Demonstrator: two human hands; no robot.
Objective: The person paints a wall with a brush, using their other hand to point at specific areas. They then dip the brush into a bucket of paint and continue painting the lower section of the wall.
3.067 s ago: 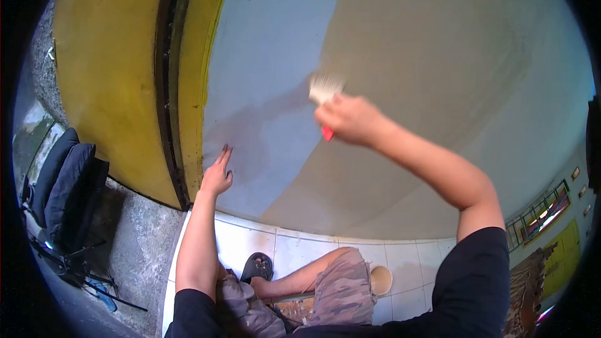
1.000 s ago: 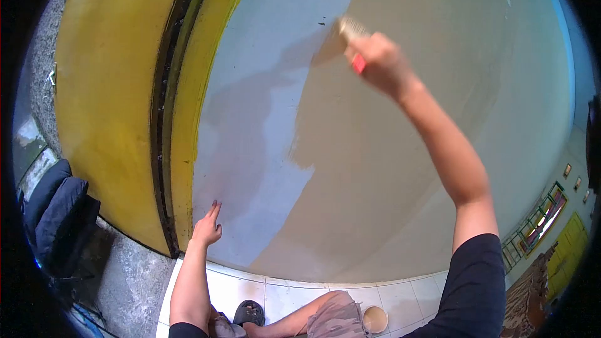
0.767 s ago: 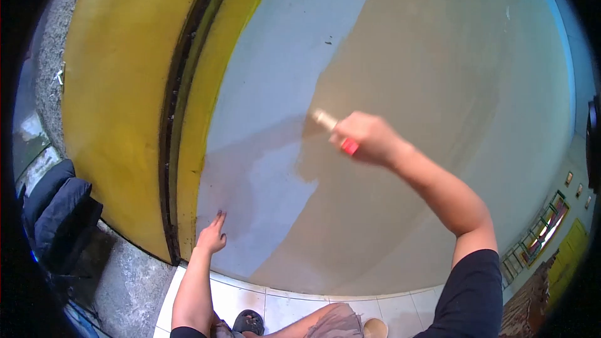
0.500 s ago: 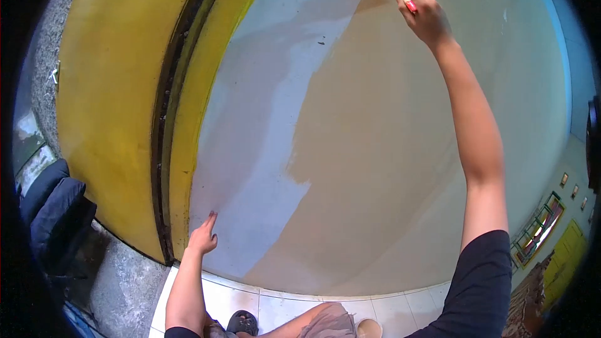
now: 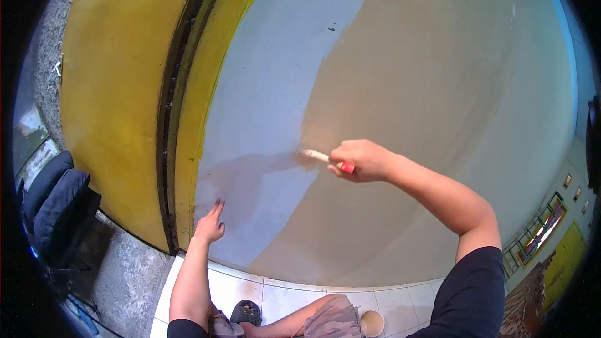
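Observation:
My right hand (image 5: 362,161) is closed around a paintbrush (image 5: 318,155) with a pale handle and a red end. Its bristles point left and meet the wall (image 5: 400,87) at the border between tan paint and a pale bluish-grey strip (image 5: 263,81). Lower left, my left hand (image 5: 211,224) has its fingers stretched out, the tips at the bluish-grey strip. A cup of tan paint (image 5: 372,323) stands on the floor beside my leg.
A yellow door (image 5: 119,100) with a dark gap along its edge lies left of the wall. White tiles (image 5: 288,300) run along the wall's foot. Dark cushioned seating (image 5: 59,206) stands at far left, and a green-framed window (image 5: 541,228) is at far right.
My right hand has come down and left with the paintbrush, from high on the tan area to the paint border. My left hand stays near the same spot, and the view has shifted slightly.

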